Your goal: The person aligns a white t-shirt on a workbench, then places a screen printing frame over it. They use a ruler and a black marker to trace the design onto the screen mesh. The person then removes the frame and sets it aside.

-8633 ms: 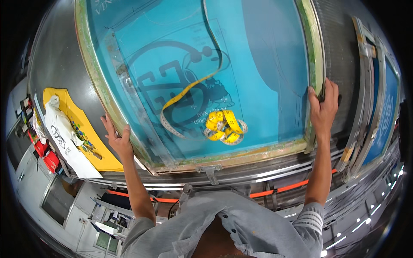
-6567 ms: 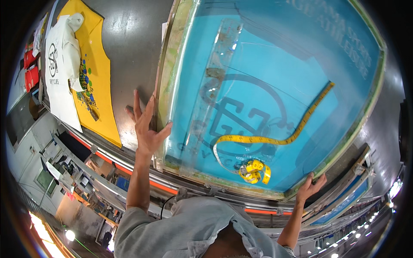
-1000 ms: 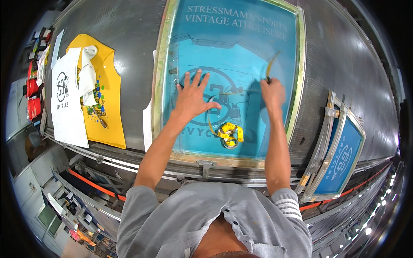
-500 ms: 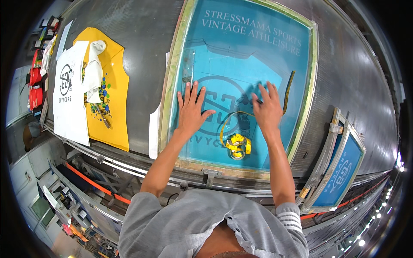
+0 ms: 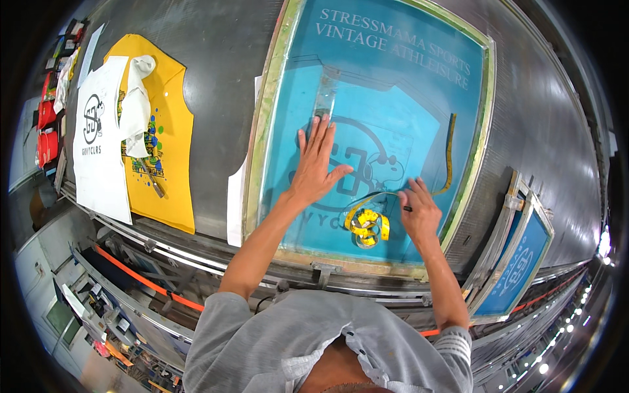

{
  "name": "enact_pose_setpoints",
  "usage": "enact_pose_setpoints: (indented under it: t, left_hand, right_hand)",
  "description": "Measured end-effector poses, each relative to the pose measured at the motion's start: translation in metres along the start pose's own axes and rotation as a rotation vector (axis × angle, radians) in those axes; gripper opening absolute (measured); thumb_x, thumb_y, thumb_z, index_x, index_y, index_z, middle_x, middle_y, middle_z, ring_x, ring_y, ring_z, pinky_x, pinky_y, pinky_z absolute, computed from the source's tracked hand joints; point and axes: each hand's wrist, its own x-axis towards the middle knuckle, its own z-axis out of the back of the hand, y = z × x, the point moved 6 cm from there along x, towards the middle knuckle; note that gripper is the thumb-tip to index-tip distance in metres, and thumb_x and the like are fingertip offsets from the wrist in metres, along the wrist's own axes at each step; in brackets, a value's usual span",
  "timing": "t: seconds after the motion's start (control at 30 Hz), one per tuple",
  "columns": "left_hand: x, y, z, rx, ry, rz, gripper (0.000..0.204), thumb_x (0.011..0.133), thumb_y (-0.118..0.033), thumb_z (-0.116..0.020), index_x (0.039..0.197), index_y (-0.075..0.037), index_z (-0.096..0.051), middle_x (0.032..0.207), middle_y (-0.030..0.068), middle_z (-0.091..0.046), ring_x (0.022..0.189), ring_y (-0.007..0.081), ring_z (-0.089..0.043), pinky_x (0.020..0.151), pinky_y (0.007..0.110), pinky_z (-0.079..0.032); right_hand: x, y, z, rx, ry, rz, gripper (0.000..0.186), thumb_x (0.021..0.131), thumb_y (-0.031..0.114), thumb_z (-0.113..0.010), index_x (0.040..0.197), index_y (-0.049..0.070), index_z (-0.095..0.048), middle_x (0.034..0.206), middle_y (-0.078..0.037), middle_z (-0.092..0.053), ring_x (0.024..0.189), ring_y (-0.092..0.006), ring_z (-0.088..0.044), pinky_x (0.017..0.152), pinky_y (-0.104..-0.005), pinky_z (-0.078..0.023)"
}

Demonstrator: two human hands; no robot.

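Hands at work on a blue printing screen

The left hand lies flat and open on the mesh; the right hand pinches a dark pen beside a yellow tape measure.

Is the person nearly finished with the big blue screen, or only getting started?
Looks like the middle. Done: the blue screen frame lies flat on the metal table, with a shirt outline showing through. In hand: the left hand presses flat on the mesh, and the right hand holds a small dark pen-like thing beside the yellow measuring tape. Left: no ink or squeegee shows, so printing seems not yet begun.
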Motion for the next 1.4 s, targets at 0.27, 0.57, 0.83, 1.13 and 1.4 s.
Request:
enact_pose_setpoints:
  t: [0.27,0.57,0.83,1.13,1.4]
  left_hand:
    - [0.045,0.029,0.052,0.285,0.357,-0.067,0.081,0.085,-0.025,-0.073,0.155,-0.016,-0.031,0.165,0.0037,-0.019,0.153,0.0290,-0.011,0.121,0.058,-0.009]
    - [0.067,0.031,0.033,0.476,0.506,-0.100,0.118,0.058,-0.048,-0.086,0.156,-0.027,-0.026,0.165,-0.0036,-0.016,0.153,0.0291,-0.003,0.117,0.069,0.001]
    - [0.072,0.025,0.031,0.391,0.459,-0.132,0.128,0.049,-0.061,-0.084,0.156,-0.023,-0.026,0.165,-0.0045,-0.017,0.153,0.0298,-0.004,0.115,0.072,0.003]
    - [0.076,0.028,0.022,0.453,0.487,-0.161,0.122,0.052,-0.058,-0.085,0.155,-0.022,-0.030,0.164,-0.0040,-0.021,0.153,0.0302,-0.007,0.114,0.073,0.002]
    - [0.076,0.031,0.022,0.466,0.494,-0.156,0.125,0.048,-0.058,-0.085,0.155,-0.020,-0.031,0.164,-0.0023,-0.022,0.153,0.0292,-0.007,0.114,0.072,0.002]
  right_hand:
    - [0.122,0.057,-0.012,0.093,-0.081,-0.120,0.030,0.085,0.015,-0.071,0.113,0.005,-0.066,0.127,-0.014,-0.063,0.131,-0.0324,-0.051,0.087,-0.0414,-0.055]
    - [0.046,-0.015,0.005,0.978,-0.179,-0.725,0.018,0.089,0.008,-0.061,0.105,0.000,-0.063,0.096,-0.008,-0.064,0.089,-0.0172,-0.059,0.074,-0.0321,-0.048]
    - [0.048,-0.020,0.006,1.209,-0.129,-0.749,0.024,0.099,0.011,-0.054,0.120,0.001,-0.058,0.080,0.000,-0.055,0.074,-0.0082,-0.050,0.066,-0.0258,-0.040]
    - [0.098,-0.002,-0.023,2.002,-0.186,-0.850,0.030,0.097,0.009,-0.054,0.121,-0.010,-0.057,0.097,-0.013,-0.063,0.084,-0.0219,-0.061,0.078,-0.0329,-0.051]
    - [0.114,0.001,-0.032,2.061,-0.158,-0.935,0.026,0.099,0.016,-0.056,0.114,-0.005,-0.061,0.094,-0.009,-0.062,0.086,-0.0212,-0.062,0.081,-0.0333,-0.053]
